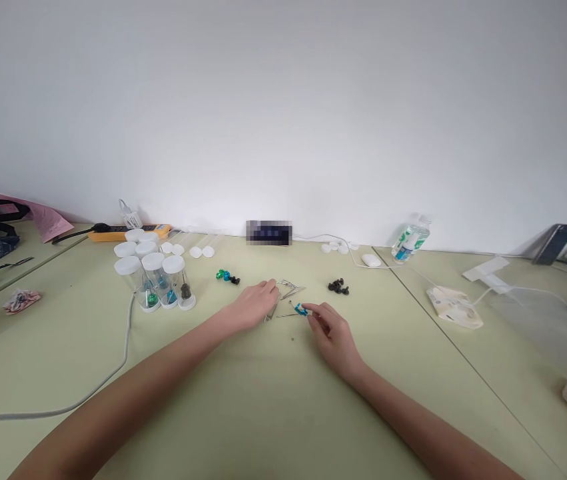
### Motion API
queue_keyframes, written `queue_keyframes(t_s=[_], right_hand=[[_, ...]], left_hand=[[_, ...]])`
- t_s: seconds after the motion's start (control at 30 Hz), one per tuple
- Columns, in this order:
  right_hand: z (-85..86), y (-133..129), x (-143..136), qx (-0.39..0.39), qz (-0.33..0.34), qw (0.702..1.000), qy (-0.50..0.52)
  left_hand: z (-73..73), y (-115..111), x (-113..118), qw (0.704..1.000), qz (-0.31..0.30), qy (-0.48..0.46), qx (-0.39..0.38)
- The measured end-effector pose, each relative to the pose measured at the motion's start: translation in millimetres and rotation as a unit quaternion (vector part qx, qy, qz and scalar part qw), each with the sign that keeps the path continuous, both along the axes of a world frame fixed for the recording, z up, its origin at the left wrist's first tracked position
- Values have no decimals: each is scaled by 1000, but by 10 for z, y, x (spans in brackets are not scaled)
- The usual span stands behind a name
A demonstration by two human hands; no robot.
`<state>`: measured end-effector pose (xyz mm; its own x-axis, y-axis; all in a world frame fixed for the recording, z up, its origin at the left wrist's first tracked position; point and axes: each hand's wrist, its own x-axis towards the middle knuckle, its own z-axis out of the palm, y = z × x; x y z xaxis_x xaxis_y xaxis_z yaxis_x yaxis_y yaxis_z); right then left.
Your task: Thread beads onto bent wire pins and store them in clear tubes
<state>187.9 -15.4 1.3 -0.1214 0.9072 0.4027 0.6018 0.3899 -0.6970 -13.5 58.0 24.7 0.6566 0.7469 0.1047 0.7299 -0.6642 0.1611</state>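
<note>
From my remote seat, I see the blue piece point(300, 309) at ten o'clock from the nearer right hand point(332, 335), whose fingers pinch it; a thin rod point(287, 315) there runs nine-to-three. Silver pieces point(292, 292) lie two o'clock from the left hand point(256, 305); its grip I can't tell.

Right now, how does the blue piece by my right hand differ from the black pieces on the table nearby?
Colour: the blue piece is bright blue, while the black pieces are dark all over.
Grouping: the blue piece is at a thin silver rod, while the black pieces form a small cluster.
Contact: the blue piece meets the right hand at its fingers, while the black pieces touch neither hand.
Both are small.
</note>
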Motion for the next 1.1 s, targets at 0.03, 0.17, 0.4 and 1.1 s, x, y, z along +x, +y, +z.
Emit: queue_keyframes(t_s=[0.03,0.17,0.4,1.1], right_hand=[[-3,-1,3,0,0,1000,-1],[7,-3,4,-3,-1,1000,-6],[29,7,-12,-5,-3,1000,-12],[17,7,-3,-5,7,1000,-8]], left_hand=[[7,-24,-10,1000,-2,0,6],[67,-97,-126,999,10,-22,24],[-37,-369,-434,987,11,-149,65],[-37,-496,-301,995,85,46,-3]])
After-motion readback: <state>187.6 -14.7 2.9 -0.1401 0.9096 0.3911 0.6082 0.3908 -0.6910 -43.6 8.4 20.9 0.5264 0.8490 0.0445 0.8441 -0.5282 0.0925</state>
